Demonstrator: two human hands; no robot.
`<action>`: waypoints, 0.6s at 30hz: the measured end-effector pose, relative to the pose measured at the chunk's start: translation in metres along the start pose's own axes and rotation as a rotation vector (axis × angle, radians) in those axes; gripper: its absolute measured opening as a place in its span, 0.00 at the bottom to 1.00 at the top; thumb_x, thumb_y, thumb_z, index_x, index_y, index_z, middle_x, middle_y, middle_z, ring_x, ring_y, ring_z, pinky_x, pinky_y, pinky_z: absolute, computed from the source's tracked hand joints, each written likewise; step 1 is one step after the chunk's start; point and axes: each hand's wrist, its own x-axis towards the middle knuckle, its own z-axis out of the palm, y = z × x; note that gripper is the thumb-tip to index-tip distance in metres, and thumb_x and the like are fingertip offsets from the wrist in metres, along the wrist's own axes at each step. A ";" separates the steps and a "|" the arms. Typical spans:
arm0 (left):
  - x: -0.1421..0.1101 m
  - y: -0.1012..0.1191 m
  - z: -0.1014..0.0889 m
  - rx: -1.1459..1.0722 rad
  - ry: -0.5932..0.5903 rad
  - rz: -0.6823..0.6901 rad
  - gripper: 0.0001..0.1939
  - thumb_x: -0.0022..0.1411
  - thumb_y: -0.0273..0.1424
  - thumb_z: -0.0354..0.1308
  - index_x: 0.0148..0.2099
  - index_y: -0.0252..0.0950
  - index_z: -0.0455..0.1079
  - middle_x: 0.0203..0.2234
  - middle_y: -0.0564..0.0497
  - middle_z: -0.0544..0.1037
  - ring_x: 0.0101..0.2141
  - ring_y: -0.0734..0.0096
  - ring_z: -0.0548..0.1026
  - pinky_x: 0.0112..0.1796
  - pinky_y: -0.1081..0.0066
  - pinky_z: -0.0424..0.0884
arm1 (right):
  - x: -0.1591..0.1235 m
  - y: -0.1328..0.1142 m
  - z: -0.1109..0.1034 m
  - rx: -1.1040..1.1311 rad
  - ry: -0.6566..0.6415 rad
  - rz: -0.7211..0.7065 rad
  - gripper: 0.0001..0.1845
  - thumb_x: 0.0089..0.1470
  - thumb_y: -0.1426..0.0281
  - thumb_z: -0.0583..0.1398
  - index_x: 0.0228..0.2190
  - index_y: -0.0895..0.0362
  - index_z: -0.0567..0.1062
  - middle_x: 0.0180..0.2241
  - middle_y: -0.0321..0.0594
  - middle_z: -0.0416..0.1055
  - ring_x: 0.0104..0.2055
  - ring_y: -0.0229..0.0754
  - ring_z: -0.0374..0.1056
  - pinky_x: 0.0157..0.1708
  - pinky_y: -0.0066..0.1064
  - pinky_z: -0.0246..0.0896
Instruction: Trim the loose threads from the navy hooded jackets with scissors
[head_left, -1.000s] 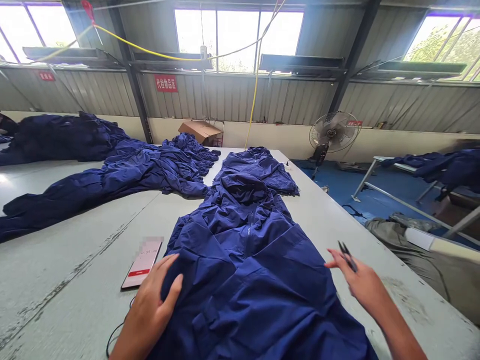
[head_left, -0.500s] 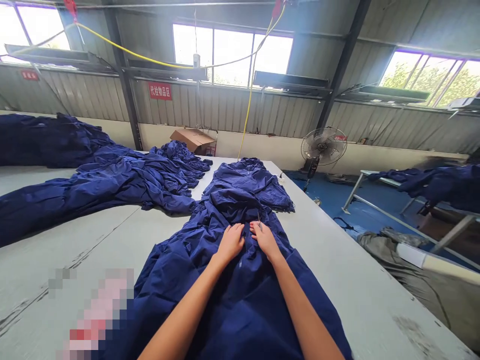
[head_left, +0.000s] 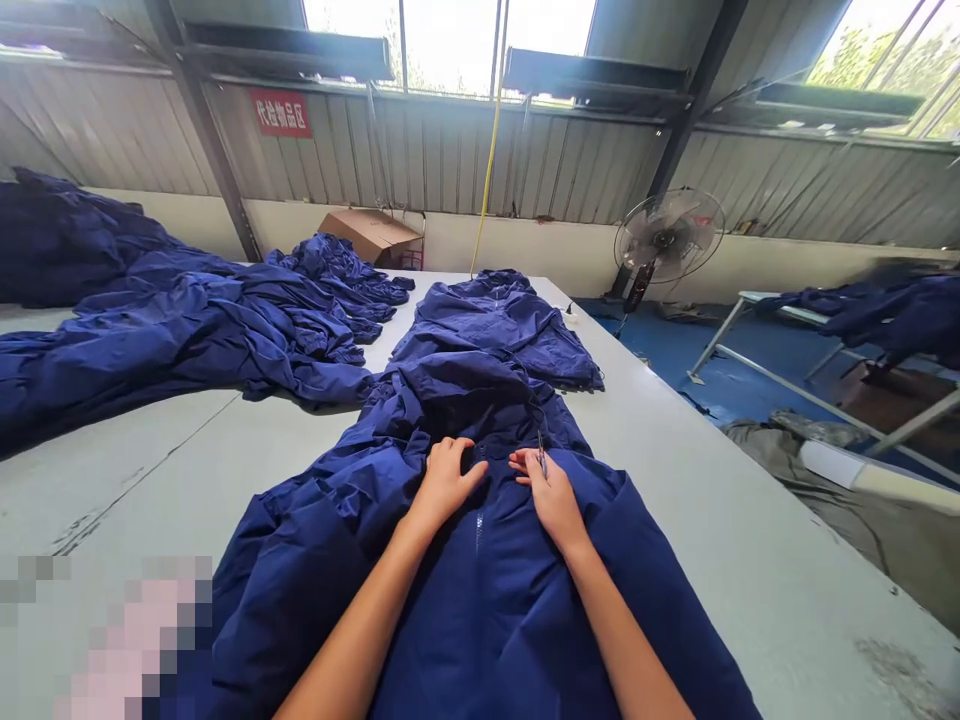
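Red wall sign (head_left: 280,113), white txt, reads 代检物品区

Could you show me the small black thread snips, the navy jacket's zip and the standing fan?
Small black thread snips (head_left: 541,453): head view, on the blades.
Navy jacket zip (head_left: 478,530): head view, on its stretch below the hands.
Dark round standing fan (head_left: 667,237): head view, on the guard's centre.

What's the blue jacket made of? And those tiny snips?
The navy blue zip-up jacket looks like thin synthetic fabric, slightly shiny with sharp creases. The small dark thread snips look like thin, stiff metal, though they're too small to be sure.
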 end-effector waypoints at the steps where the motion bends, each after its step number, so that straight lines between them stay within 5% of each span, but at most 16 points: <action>1: 0.001 -0.001 -0.001 -0.040 -0.005 -0.018 0.18 0.59 0.36 0.60 0.50 0.36 0.73 0.44 0.42 0.75 0.49 0.53 0.70 0.53 0.53 0.64 | -0.001 -0.001 0.001 0.001 -0.004 0.001 0.34 0.55 0.39 0.53 0.38 0.58 0.76 0.41 0.52 0.79 0.45 0.52 0.77 0.39 0.41 0.76; 6: 0.007 -0.004 -0.010 -0.261 -0.040 -0.092 0.12 0.58 0.34 0.59 0.43 0.35 0.76 0.41 0.44 0.80 0.46 0.60 0.74 0.52 0.61 0.66 | -0.006 -0.006 0.006 -0.002 -0.009 -0.001 0.32 0.56 0.40 0.52 0.36 0.56 0.75 0.40 0.50 0.79 0.44 0.51 0.77 0.40 0.39 0.74; 12: 0.008 0.004 -0.020 -0.571 -0.116 -0.217 0.23 0.52 0.46 0.64 0.41 0.32 0.78 0.34 0.45 0.83 0.36 0.63 0.78 0.42 0.65 0.71 | -0.009 -0.013 0.008 -0.017 -0.014 -0.027 0.30 0.57 0.42 0.51 0.33 0.55 0.75 0.37 0.47 0.79 0.42 0.49 0.76 0.39 0.38 0.73; 18: 0.005 0.010 -0.023 -0.799 -0.140 -0.320 0.23 0.46 0.46 0.71 0.38 0.32 0.80 0.32 0.45 0.83 0.33 0.65 0.78 0.40 0.67 0.71 | -0.010 -0.013 0.008 -0.047 -0.047 -0.025 0.28 0.59 0.45 0.51 0.35 0.55 0.74 0.38 0.48 0.79 0.43 0.49 0.76 0.40 0.37 0.72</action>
